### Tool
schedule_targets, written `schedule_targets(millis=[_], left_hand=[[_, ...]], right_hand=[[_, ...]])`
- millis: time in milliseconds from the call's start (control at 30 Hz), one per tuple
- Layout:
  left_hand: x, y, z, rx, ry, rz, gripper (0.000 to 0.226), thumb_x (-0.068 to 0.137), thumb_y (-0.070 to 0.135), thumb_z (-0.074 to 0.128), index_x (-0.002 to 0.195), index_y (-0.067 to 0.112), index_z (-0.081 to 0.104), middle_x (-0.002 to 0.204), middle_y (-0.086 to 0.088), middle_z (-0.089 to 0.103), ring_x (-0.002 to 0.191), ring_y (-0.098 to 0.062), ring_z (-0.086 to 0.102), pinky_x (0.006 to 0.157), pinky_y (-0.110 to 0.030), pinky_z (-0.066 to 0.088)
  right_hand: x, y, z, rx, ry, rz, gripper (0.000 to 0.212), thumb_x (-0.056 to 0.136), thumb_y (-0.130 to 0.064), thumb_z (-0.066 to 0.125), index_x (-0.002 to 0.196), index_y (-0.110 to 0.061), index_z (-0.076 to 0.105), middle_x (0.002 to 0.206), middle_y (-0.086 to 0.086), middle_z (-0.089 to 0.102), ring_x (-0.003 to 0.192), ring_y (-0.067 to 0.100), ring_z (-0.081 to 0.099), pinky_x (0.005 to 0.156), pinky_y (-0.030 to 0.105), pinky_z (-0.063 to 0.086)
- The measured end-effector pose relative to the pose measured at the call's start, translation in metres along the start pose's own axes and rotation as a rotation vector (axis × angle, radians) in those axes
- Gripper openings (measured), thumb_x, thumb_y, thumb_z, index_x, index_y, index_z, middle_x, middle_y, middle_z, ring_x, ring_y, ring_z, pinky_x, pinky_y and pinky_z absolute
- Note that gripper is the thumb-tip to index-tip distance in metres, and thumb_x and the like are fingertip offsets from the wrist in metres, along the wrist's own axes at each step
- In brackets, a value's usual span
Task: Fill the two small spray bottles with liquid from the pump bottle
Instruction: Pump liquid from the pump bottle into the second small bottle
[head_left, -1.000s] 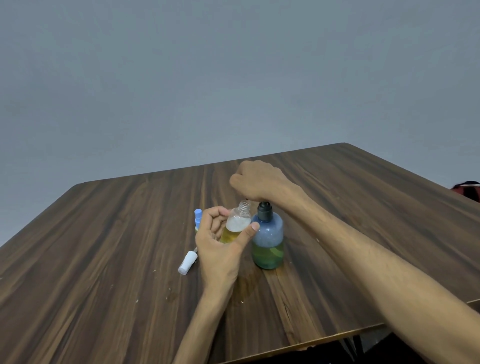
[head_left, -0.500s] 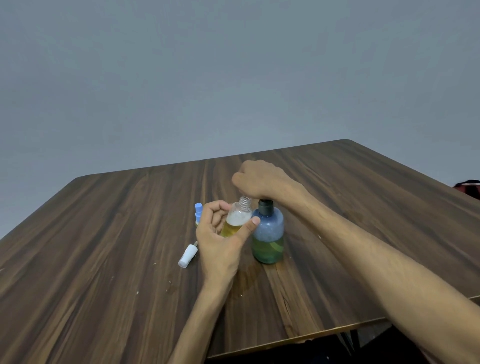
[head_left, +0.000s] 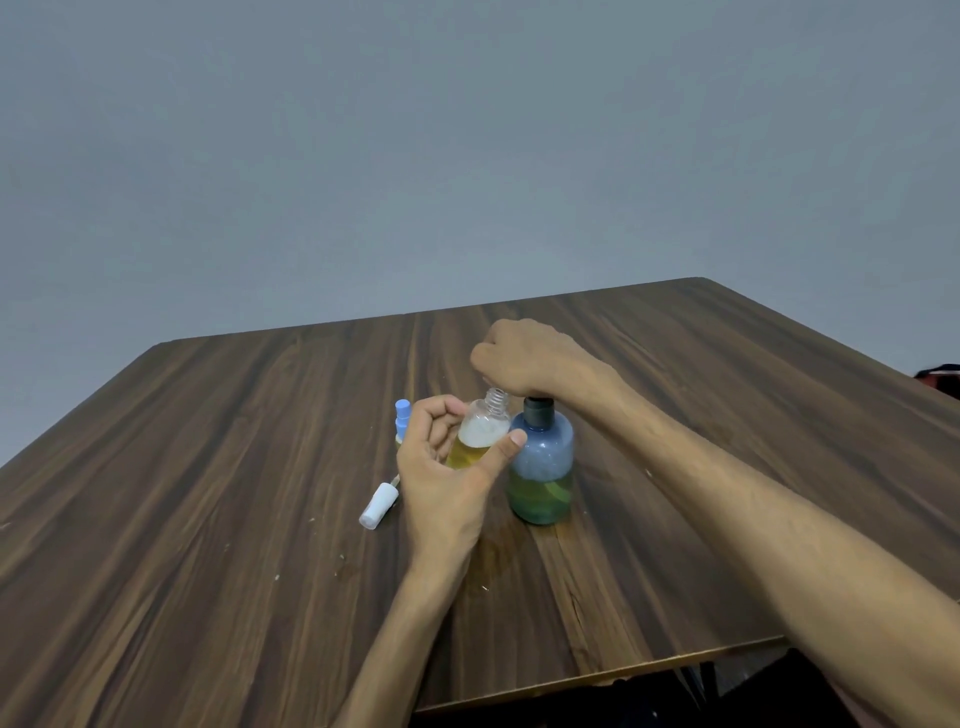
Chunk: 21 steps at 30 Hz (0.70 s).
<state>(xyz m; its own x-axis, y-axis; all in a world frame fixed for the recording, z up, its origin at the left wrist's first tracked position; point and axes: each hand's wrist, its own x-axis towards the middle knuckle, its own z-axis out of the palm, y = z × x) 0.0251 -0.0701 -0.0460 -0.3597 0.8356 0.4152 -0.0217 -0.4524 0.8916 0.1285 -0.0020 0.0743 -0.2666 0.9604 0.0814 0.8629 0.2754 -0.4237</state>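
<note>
The dark wood-grain table (head_left: 208, 493) carries everything. The round blue translucent pump bottle (head_left: 541, 467), greenish liquid low inside, stands near its middle; the right hand (head_left: 530, 358) curls over its pump head, grasping and pressing it. Just left, touching it, the left hand (head_left: 447, 478) grips the small clear spray bottle (head_left: 480, 434), about half full of yellow liquid, open neck under the spout. Press slowly and keep the neck centred. A white spray cap (head_left: 378, 505) lies nearby; a blue-capped bottle (head_left: 402, 418) stands behind.
</note>
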Motion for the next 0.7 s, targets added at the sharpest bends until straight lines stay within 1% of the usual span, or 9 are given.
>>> schedule_targets(millis=[100,233,300,367,500,633,700], left_hand=[[0.0002,0.0000,-0.0003,-0.006,0.006,0.000,0.055,0.064,0.015,0.097,0.105,0.010,0.061,0.097,-0.003,0.079,0.093,-0.015,0.076,0.082,-0.026,0.060],[0.0009,-0.0027,-0.0004,0.010,-0.003,-0.012,0.053,0.068,0.006,0.098,0.105,0.009,0.061,0.093,0.003,0.078,0.090,-0.012,0.075,0.082,-0.025,0.060],[0.0009,-0.0031,-0.0012,0.009,0.003,-0.009,0.051,0.069,0.003,0.096,0.105,0.009,0.061,0.093,0.003,0.078,0.091,-0.012,0.075,0.082,-0.025,0.060],[0.0012,-0.0026,-0.0013,0.003,0.001,-0.009,0.050,0.068,0.005,0.096,0.104,0.010,0.062,0.094,0.002,0.078,0.092,-0.013,0.075,0.082,-0.025,0.060],[0.0008,-0.0026,-0.0007,0.010,-0.001,-0.009,0.050,0.069,0.003,0.096,0.105,0.009,0.062,0.093,0.002,0.078,0.091,-0.013,0.075,0.082,-0.025,0.060],[0.0008,-0.0032,-0.0013,-0.001,0.001,-0.007,0.051,0.068,0.006,0.096,0.104,0.010,0.061,0.095,0.004,0.078,0.093,-0.012,0.075,0.083,-0.024,0.060],[0.0013,-0.0036,-0.0008,-0.002,-0.002,-0.008,0.050,0.068,0.007,0.096,0.104,0.011,0.061,0.095,0.004,0.078,0.093,-0.012,0.075,0.082,-0.024,0.059]], right_hand=[[0.0006,-0.0017,-0.0045,0.002,0.027,-0.023,0.030,0.095,-0.024,0.043,0.067,-0.015,0.048,0.068,0.000,0.052,0.062,0.018,0.044,0.057,0.033,0.031],[0.0002,0.0016,0.0012,0.007,-0.005,0.018,0.028,0.095,-0.024,0.043,0.070,-0.014,0.050,0.073,0.002,0.056,0.065,0.019,0.047,0.059,0.034,0.034],[-0.0009,-0.0004,-0.0001,-0.007,0.039,-0.005,0.030,0.095,-0.025,0.043,0.068,-0.015,0.049,0.071,0.001,0.055,0.063,0.019,0.047,0.057,0.034,0.031],[-0.0006,-0.0011,-0.0018,0.005,0.070,-0.020,0.030,0.095,-0.025,0.044,0.068,-0.015,0.049,0.070,0.000,0.056,0.064,0.019,0.047,0.056,0.033,0.030],[-0.0009,0.0017,0.0008,-0.002,0.009,0.013,0.030,0.096,-0.026,0.042,0.070,-0.015,0.051,0.074,0.001,0.056,0.066,0.020,0.048,0.057,0.033,0.032],[0.0002,-0.0015,-0.0034,0.007,0.054,-0.020,0.029,0.095,-0.026,0.044,0.069,-0.014,0.051,0.071,0.000,0.057,0.064,0.019,0.048,0.057,0.033,0.031],[0.0011,0.0009,-0.0012,0.017,0.046,-0.006,0.029,0.095,-0.025,0.044,0.068,-0.014,0.049,0.070,0.000,0.055,0.064,0.020,0.047,0.056,0.033,0.031]])
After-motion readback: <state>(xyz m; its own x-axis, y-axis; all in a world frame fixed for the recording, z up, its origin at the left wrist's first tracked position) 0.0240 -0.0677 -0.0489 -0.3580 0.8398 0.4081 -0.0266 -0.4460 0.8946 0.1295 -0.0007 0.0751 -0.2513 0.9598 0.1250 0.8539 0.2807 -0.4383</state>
